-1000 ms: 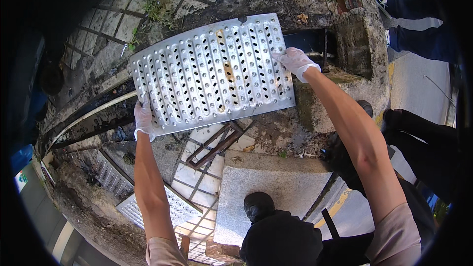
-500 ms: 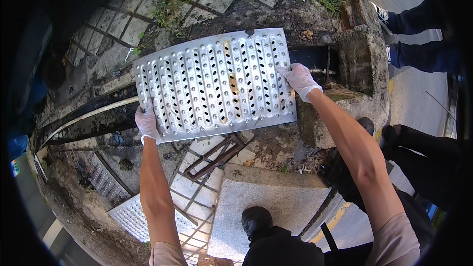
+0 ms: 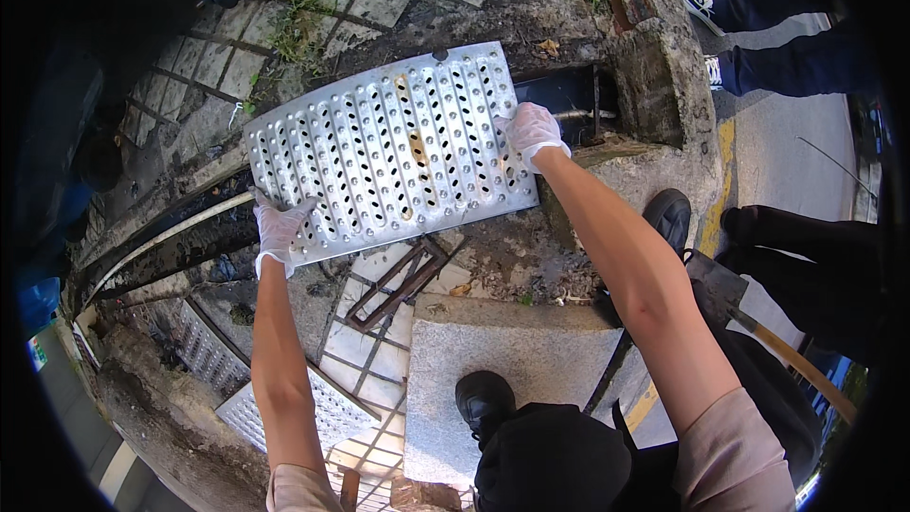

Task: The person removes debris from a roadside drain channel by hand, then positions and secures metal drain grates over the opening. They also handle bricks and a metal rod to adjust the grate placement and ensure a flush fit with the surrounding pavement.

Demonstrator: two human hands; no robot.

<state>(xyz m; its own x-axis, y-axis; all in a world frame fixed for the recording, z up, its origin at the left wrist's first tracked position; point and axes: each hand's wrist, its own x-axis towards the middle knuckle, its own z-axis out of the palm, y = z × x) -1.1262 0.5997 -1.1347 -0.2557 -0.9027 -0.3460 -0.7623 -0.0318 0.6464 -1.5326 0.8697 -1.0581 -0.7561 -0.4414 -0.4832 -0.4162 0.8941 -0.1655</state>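
A perforated metal drain cover (image 3: 379, 147), silver with raised bumps, slots and a few rust-brown marks, lies slightly tilted over an open drain channel (image 3: 180, 232). At its near left corner my left hand (image 3: 281, 230), in a thin see-through glove, grips the edge with the thumb over the top. My right hand (image 3: 535, 133), gloved the same way, is closed round the right edge. Fingers under the plate are hidden. A pale pipe (image 3: 156, 242) runs along the channel and goes out of sight beneath the cover. Dark drain opening (image 3: 564, 100) shows beyond the right edge.
A rusty metal frame (image 3: 393, 284) lies on the tiles nearby. Two more perforated covers (image 3: 332, 410) (image 3: 210, 353) are at lower left. My shoe (image 3: 483, 403) rests on a stone slab (image 3: 445, 346). A shovel (image 3: 716, 284) and other people's legs (image 3: 777, 76) are at right.
The cover and both hands sit further left in the picture, though the whole view has shifted left too. My left thumb now lies across the cover's top. A shovel has come into view.
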